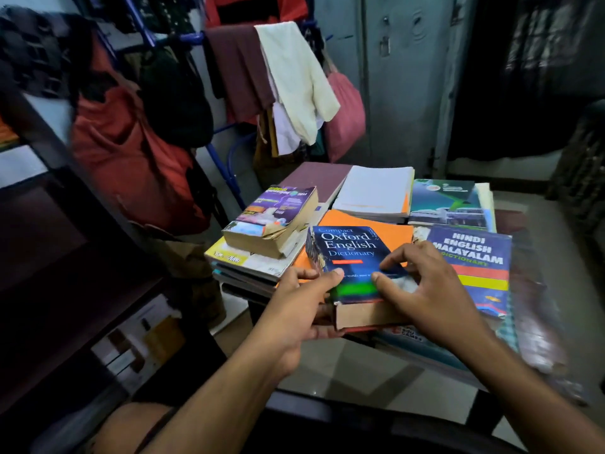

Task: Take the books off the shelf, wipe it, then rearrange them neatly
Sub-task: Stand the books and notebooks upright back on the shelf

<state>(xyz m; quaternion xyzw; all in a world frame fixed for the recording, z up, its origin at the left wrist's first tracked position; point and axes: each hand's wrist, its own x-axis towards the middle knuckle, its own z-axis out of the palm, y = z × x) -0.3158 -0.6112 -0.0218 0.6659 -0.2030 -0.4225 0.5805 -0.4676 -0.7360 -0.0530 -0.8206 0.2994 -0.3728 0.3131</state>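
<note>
Holding the Oxford dictionary [350,257] between them, both hands worked at the near end of the book, which lay on an orange book [376,224] among the piles on the counter [360,365]. The left hand [294,309] gripped the spine-side corner, thumb on the cover and fingers curled beneath. The right hand [422,290] pinched the lower part of the cover with thumb and fingertips, something pale showing under its palm; what that was could not be told. The dictionary looked thick and, by judgement, heavy for its size, stiff in the block but worn at the corners, so it would be best carried from under the page block, not by the cover alone. Just beside it to the right lay the Hindi-English-Malayalam dictionary [471,267], and to the left a tattered purple paperback [278,217] sat on its own stack. The dark shelf [65,244] stood at the left.
</note>
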